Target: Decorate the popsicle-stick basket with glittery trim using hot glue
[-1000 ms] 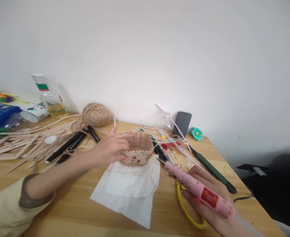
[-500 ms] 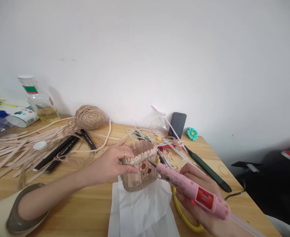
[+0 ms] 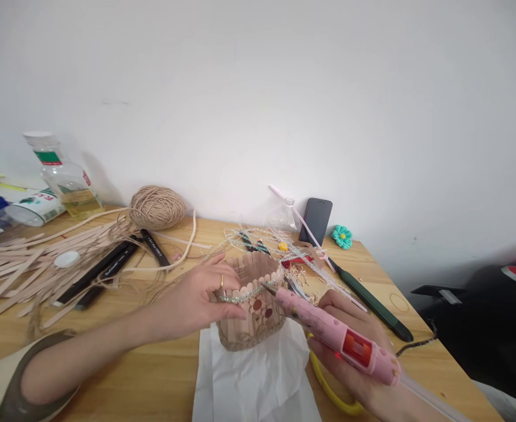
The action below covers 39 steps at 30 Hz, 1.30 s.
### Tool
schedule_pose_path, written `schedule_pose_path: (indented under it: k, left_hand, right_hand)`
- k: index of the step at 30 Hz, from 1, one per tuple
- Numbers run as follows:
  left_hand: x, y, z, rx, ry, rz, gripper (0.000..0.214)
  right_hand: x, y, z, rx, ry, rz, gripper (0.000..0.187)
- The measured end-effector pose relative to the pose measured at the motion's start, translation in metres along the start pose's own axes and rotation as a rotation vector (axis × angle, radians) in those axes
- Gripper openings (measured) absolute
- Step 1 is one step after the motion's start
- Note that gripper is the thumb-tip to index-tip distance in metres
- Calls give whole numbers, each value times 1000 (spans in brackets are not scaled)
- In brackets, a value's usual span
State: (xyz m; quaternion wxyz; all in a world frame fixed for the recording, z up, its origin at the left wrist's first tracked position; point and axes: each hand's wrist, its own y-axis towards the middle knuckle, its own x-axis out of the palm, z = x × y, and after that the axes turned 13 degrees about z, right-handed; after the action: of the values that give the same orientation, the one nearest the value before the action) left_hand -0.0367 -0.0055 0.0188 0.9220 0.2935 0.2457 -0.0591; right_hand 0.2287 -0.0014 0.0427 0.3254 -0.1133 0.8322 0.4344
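Observation:
A small basket of wooden craft sticks (image 3: 234, 333) stands tilted over white paper (image 3: 253, 381), with twine round its base and dark dots in a flower-like pattern on its side. My left hand (image 3: 211, 296) grips its left rim, fingers inside and thumb outside. A glittery silver trim (image 3: 240, 297) runs just below the scalloped rim, partly under that hand. My right hand (image 3: 350, 328) is wrapped round a pink hot glue gun (image 3: 323, 322) with a clear glue stick in its back. Its nozzle points at the trim on the basket's right side; whether it touches cannot be made out.
Yellow-handled scissors (image 3: 328, 390) lie by the paper. At left are loose wooden sticks (image 3: 7, 275), black markers (image 3: 108, 272), a twine ball (image 3: 158, 207) and a glass bottle (image 3: 75, 190). A phone (image 3: 316, 220), crochet flower (image 3: 342, 236) and green tool (image 3: 372, 302) are at right.
The glue gun has shifted slightly left, its nozzle now over the silver trim near the rim. The basket sits slightly lower in view, still gripped by my left hand.

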Motion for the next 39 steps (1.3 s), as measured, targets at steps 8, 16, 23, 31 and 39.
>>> schedule_pose_path:
  k: [8, 16, 23, 31, 39]
  left_hand:
    - [1, -2, 0, -31, -26, -3, 36]
    - [0, -1, 6, -69, -61, 8, 43]
    - [0, -1, 5, -43, -52, 11, 44]
    - [-1, -4, 5, -83, -60, -7, 29]
    - [-2, -4, 6, 6, -21, 23, 18]
  right_hand:
    - [1, -3, 2, -98, -73, 9, 12]
    - [2, -22, 15, -210, -157, 37, 16]
    - [-2, -16, 10, -276, -223, 71, 21]
    - [-6, -19, 14, -293, -253, 96, 19]
    - [-2, -18, 10, -317, -230, 101, 24]
